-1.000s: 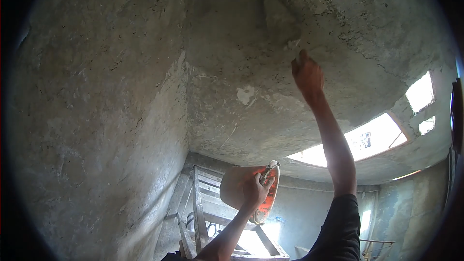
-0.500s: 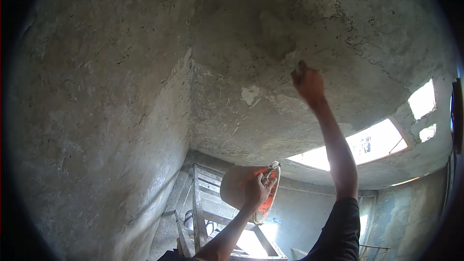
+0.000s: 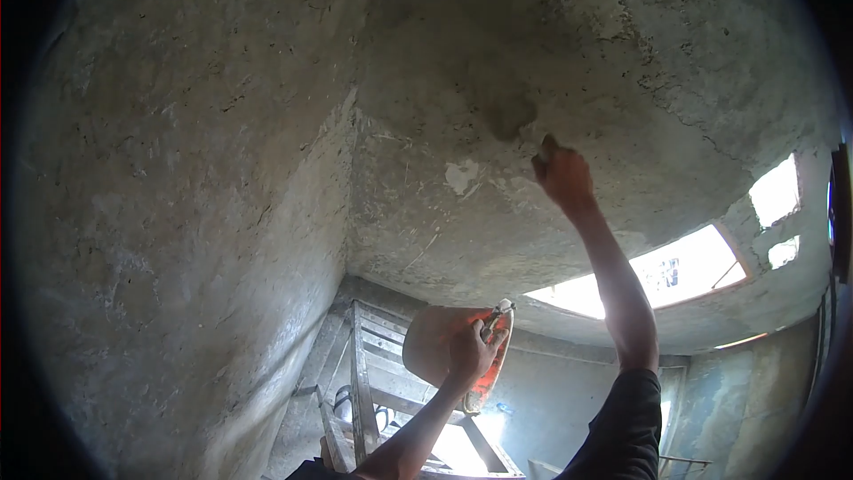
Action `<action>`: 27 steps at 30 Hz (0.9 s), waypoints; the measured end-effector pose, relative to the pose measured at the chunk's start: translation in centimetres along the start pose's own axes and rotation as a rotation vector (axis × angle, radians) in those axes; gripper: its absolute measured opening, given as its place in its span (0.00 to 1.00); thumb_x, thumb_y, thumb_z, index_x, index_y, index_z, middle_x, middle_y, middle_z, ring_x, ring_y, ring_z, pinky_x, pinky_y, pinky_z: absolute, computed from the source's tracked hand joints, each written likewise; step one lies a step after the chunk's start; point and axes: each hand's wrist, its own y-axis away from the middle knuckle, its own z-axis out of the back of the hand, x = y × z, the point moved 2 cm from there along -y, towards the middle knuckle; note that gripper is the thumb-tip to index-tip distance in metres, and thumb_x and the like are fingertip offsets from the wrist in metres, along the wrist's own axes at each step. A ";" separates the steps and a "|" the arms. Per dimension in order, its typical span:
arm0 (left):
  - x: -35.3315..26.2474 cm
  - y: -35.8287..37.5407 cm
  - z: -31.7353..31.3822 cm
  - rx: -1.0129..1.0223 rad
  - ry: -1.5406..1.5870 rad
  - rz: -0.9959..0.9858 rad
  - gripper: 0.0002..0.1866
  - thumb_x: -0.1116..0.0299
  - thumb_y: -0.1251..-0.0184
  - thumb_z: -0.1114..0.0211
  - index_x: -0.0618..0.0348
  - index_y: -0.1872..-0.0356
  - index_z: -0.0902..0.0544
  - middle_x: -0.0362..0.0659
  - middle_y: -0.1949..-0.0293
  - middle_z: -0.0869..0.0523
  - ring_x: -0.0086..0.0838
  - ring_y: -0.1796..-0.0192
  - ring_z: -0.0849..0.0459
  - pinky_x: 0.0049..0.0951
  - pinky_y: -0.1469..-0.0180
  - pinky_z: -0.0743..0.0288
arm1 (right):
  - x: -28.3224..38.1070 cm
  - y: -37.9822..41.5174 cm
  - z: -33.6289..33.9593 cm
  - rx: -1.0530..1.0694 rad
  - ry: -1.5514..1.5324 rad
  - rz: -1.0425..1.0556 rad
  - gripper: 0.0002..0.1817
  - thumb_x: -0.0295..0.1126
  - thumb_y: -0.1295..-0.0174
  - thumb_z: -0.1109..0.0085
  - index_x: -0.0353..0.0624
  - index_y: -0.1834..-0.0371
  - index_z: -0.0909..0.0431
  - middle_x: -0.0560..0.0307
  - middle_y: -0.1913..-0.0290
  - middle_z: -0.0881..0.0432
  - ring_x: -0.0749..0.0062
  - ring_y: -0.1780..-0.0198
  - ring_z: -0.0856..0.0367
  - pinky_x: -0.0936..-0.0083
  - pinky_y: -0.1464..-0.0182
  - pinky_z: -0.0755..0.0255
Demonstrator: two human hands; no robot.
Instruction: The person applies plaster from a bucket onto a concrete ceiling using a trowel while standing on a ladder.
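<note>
My left hand (image 3: 475, 351) grips the side of a tilted, bucket-like container (image 3: 431, 338), grey and rounded on the left and orange with grey smears along its right edge. A small whitish piece shows at the top of that edge, above my fingers. My raised right hand (image 3: 566, 176) is closed, close to the rough grey plaster surface (image 3: 418, 204) overhead. Whatever it holds, if anything, is hidden by the hand and the dim light. A darker, damp-looking patch (image 3: 511, 117) lies just beyond the fingers, with a pale patch (image 3: 461, 177) to their left.
A plastered wall (image 3: 195, 213) rises on the left. Below the container stands a ladder-like frame (image 3: 362, 382) with crossbars. Bright openings (image 3: 689, 268) show at the right, with a smaller opening (image 3: 776, 191) beyond. Far right, a dark upright edge (image 3: 840, 213) borders the view.
My right hand has moved down a little, away from the dark patch, which now shows more plainly. My left hand and the container have hardly moved.
</note>
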 end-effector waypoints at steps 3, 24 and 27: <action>0.3 0.0 -0.5 -0.047 -0.022 -0.009 0.25 0.44 0.44 0.32 0.61 0.70 0.20 0.47 0.79 0.18 0.38 0.75 0.17 0.38 0.69 0.25 | -0.6 -2.4 2.8 -0.163 -0.052 -0.023 0.19 0.36 0.40 0.43 0.37 0.49 0.29 0.34 0.69 0.18 0.38 0.62 0.17 0.49 0.59 0.22; 0.2 0.3 -0.8 -0.033 -0.041 -0.038 0.25 0.46 0.43 0.32 0.64 0.67 0.19 0.52 0.76 0.17 0.44 0.72 0.15 0.38 0.68 0.23 | -3.3 -0.9 -3.1 -0.203 -0.090 -0.070 0.18 0.38 0.40 0.44 0.40 0.52 0.31 0.37 0.68 0.18 0.41 0.64 0.17 0.50 0.62 0.22; -0.5 0.3 -0.1 0.054 -0.055 0.026 0.25 0.46 0.43 0.32 0.64 0.66 0.19 0.53 0.75 0.17 0.44 0.70 0.15 0.39 0.66 0.23 | -3.2 -0.7 -5.3 -0.241 -0.073 -0.091 0.16 0.38 0.40 0.44 0.40 0.56 0.32 0.37 0.68 0.18 0.39 0.66 0.18 0.49 0.63 0.22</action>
